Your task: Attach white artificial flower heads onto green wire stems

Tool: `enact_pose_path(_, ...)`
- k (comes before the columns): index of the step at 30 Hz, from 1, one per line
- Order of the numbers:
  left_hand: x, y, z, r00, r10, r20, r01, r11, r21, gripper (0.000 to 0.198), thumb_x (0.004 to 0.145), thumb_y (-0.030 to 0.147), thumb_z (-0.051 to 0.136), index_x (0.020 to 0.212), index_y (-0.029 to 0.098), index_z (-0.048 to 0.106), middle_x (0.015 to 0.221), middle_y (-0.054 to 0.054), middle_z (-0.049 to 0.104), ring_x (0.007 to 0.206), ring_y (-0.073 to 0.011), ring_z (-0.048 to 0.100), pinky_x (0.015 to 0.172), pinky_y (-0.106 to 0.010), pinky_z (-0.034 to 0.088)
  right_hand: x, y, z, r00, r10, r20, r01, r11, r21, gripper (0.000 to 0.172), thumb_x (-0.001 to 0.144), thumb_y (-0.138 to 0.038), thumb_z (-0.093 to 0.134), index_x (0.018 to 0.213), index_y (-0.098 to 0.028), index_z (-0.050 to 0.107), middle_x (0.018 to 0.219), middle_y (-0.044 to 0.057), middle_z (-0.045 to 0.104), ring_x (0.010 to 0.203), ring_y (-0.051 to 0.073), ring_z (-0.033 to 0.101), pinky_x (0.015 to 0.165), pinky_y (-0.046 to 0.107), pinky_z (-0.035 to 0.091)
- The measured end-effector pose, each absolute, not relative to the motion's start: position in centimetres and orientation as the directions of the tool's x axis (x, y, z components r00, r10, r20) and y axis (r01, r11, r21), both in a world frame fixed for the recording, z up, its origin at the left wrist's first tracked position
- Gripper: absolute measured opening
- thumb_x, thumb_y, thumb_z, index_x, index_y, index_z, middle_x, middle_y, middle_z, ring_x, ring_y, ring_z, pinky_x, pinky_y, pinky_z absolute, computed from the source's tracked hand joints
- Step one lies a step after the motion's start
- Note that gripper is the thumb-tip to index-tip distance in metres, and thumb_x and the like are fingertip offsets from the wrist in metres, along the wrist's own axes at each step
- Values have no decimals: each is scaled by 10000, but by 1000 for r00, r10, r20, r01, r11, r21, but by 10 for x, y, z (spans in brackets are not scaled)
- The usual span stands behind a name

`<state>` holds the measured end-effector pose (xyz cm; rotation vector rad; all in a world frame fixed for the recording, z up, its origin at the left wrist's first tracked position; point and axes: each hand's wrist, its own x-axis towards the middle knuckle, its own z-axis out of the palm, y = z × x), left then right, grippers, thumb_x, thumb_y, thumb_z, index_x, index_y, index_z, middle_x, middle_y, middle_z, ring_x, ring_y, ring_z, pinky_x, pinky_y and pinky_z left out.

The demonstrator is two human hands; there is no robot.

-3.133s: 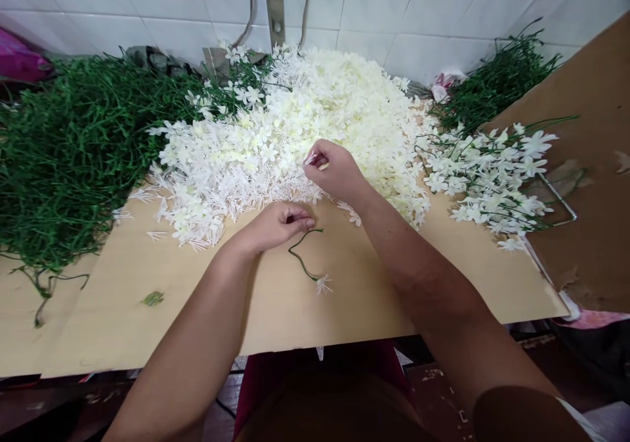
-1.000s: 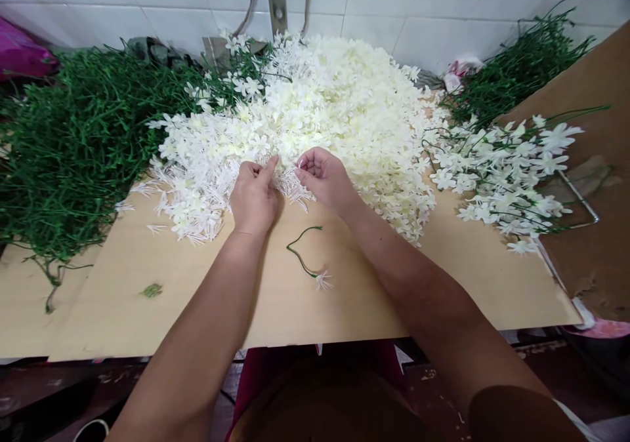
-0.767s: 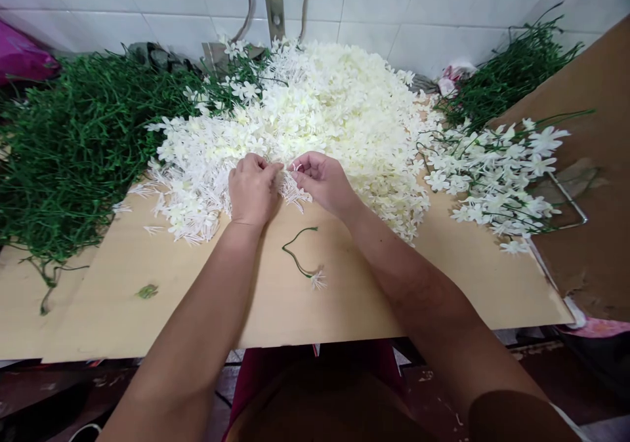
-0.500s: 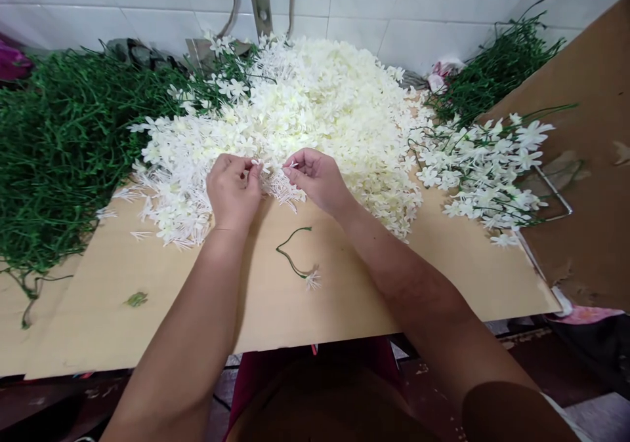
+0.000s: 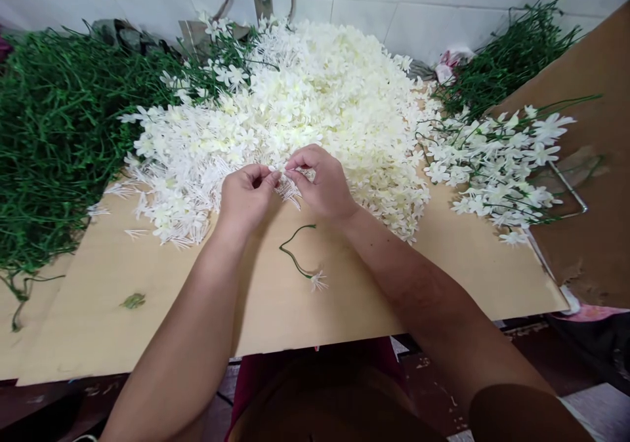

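My left hand (image 5: 247,196) and my right hand (image 5: 319,181) meet at the front edge of a heap of artificial white flower heads (image 5: 339,94). Thumb and finger of each hand are pinched together on a small white flower piece (image 5: 279,168), mostly hidden by the fingertips. Loose white stamen pieces (image 5: 290,193) lie just below the fingers. Nearer to me, a bent green stem (image 5: 293,256) rests on the board, with a white stamen tuft (image 5: 318,281) at its lower end.
Green stems (image 5: 59,120) are piled at the left, more stems (image 5: 512,55) at the back right. Stemmed white flowers (image 5: 497,160) lie at the right by a leaning brown board (image 5: 585,232) and a metal wire handle (image 5: 571,196). A small greenish scrap (image 5: 132,300) sits on the tan tabletop (image 5: 187,311).
My hands have come together, the left moving right, so their fingertips now nearly touch around the white pieces. The view has shifted slightly. The green stem stays on the board.
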<state>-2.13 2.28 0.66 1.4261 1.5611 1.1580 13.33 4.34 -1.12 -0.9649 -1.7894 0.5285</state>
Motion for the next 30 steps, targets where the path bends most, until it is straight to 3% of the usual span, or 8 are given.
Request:
enact_pose_path(8, -21, 22, 7, -103, 991, 89, 418, -38, 907, 175, 763, 239, 649, 608, 198, 578, 550, 18, 503, 571, -126, 434, 570, -275, 333, 132, 43, -16, -197, 821, 536, 452, 561, -693, 67, 896, -190, 569, 836, -220, 566, 995, 63, 694, 968, 176, 630, 868, 319, 508)
enact_pose_path(15, -25, 23, 3, -74, 989, 124, 456, -77, 887, 186, 770, 253, 651, 615, 200, 563, 575, 15, 528, 574, -124, 423, 564, -283, 307, 129, 36, -12, -288, 749, 596, 620, 620, -480, 134, 939, -174, 465, 849, -208, 559, 1034, 101, 672, 1000, 221, 613, 920, 374, 489)
enact_pose_path(18, -25, 22, 3, -60, 987, 148, 481, -101, 871, 185, 772, 262, 650, 618, 205, 564, 576, 14, 527, 571, -128, 409, 559, -288, 299, 128, 34, -13, -285, 737, 613, 635, 624, -456, 150, 944, -159, 449, 863, -210, 564, 1064, 107, 659, 1017, 225, 605, 913, 382, 492)
enact_pose_path(21, -25, 21, 3, -63, 986, 152, 507, -100, 856, 186, 777, 258, 644, 619, 208, 559, 580, 13, 517, 576, -134, 411, 569, -293, 306, 128, 34, -13, -275, 766, 580, 622, 602, -500, 119, 927, -155, 488, 846, -211, 556, 1053, 107, 667, 1023, 224, 615, 928, 377, 498)
enact_pose_path(24, -25, 22, 2, -49, 979, 200, 538, -142, 831, 162, 783, 249, 635, 638, 212, 573, 620, 5, 545, 614, -148, 446, 589, -295, 334, 128, 35, -13, -256, 821, 510, 552, 557, -620, 102, 909, -162, 545, 822, -214, 553, 1078, 89, 685, 1019, 201, 629, 919, 347, 514)
enact_pose_path(27, -26, 22, 1, -12, 966, 257, 571, -204, 795, 124, 772, 198, 627, 651, 211, 606, 661, -2, 583, 664, -159, 501, 635, -298, 384, 128, 38, -14, -227, 884, 408, 387, 466, -796, 83, 897, -192, 594, 823, -216, 566, 953, 39, 693, 897, 157, 639, 822, 301, 539)
enact_pose_path(30, -27, 23, 1, 7, 976, 218, 506, -191, 841, 113, 788, 188, 617, 678, 203, 640, 679, -6, 607, 681, -155, 532, 661, -291, 418, 130, 43, -14, -174, 929, 326, 186, 356, -916, 107, 854, -235, 662, 794, -207, 578, 800, -8, 651, 756, 115, 603, 734, 268, 532)
